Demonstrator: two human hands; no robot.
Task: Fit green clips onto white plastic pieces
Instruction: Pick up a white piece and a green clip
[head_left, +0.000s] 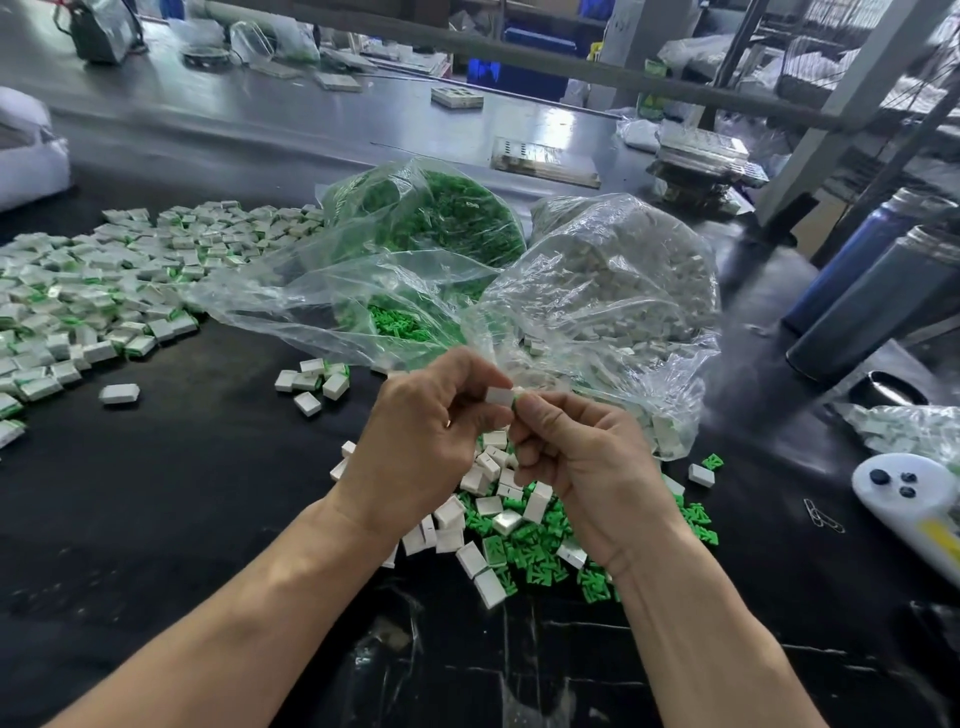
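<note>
Small white rectangular plastic piece (498, 396) pinched in left hand (434, 436) fingertips, held above the table; right hand (576, 457) pinches a small green plastic clip (515, 404) against its end. Both look light, rigid, slick; grip by side faces. Loose pile of white pieces and green clips (519, 525) sits below on black table (182, 493).

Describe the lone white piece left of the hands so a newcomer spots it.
Start at the big pile of finished pieces on the left of the black table. Just below its near edge, one white piece lies alone on bare black surface, touching nothing, unlike the small cluster to its right.
</note>
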